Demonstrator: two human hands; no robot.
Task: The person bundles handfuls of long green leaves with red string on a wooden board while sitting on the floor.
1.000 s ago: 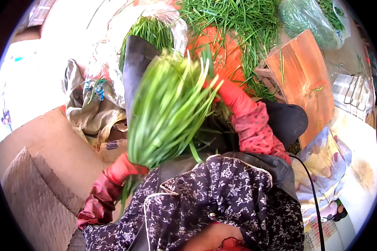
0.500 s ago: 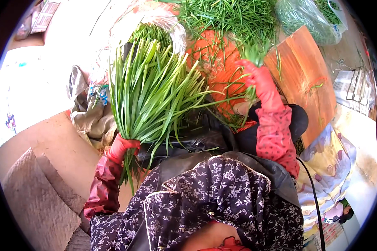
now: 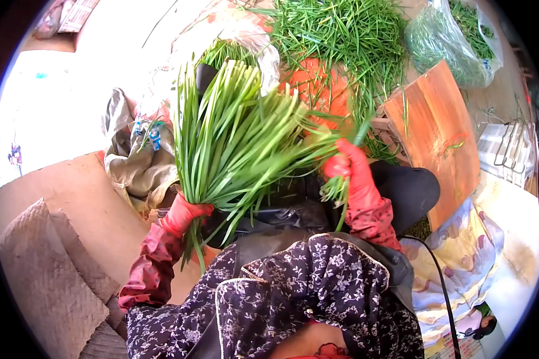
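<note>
My left hand (image 3: 187, 214), in a red rubber glove, is closed round the narrow lower part of a big bunch of garlic chives (image 3: 230, 140). The long green blades fan out upward and to the right above my lap. My right hand (image 3: 350, 170), gloved in red as well, sits at the right edge of the fan with its fingers curled on a few chive stalks (image 3: 340, 192). Their pale ends hang below that fist, and blades from the bunch reach it. Some of the grip is smeared by motion.
Loose chives (image 3: 344, 36) lie heaped at the far side on orange sheeting (image 3: 317, 84). A clear plastic bag (image 3: 443, 42) of greens stands far right, beside a leaning wooden board (image 3: 440, 137). Crumpled cloth (image 3: 135, 161) and cardboard (image 3: 48, 281) lie left. A black cable (image 3: 443, 275) hangs at right.
My right hand has come nearer and lower, from beside the board to the bunch's right edge. My left hand keeps its hold on the bunch. The whole view has shifted slightly.
</note>
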